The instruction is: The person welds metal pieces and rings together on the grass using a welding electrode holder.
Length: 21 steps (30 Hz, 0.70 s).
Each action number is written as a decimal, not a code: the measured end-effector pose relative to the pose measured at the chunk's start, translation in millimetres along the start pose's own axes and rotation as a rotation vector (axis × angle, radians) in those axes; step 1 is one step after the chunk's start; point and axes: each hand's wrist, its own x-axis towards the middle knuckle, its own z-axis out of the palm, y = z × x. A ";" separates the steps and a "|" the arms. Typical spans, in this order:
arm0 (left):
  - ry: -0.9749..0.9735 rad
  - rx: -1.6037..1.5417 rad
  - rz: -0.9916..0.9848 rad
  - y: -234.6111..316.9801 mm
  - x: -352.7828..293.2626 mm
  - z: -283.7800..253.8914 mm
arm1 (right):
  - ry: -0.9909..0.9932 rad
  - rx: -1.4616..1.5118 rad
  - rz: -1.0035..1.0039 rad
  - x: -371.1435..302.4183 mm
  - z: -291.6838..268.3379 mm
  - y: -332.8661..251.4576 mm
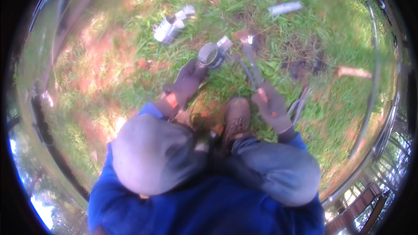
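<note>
Grassy ground (335,122) broken by patches of reddish soil, seen from above; positions are given relative to the brown boot (238,114). Ahead and left of the boot, the gloved left hand (190,79) appears to grip the near side of a round metal piece (208,53); just right of the boot, the gloved right hand (271,104) is closed round a long tool (254,66), which reaches forward past the boot. Should the tool glance aside, it could strike the left fingers, because they lie so close to the metal; a loose hold on uneven grass could also let the piece roll or tip. Thin edges, if sharp, might cut the glove. Blur obscures the tool's kind and its far end, and whether the pale block (224,43) ahead of the boot is joined to the metal. Left of the boot, the left knee (150,154) covers much of the ground.
</note>
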 end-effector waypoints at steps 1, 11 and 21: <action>0.153 -0.003 0.141 10.3 -4.2 11.9 | 0.039 0.002 -0.056 3.6 0.3 6.0; 0.124 0.567 0.531 1.0 -1.6 -10.3 | -0.034 -0.121 -0.105 4.6 18.2 16.6; 0.130 0.419 0.213 3.6 0.3 -14.7 | 0.133 -0.204 -0.310 -0.6 9.1 8.8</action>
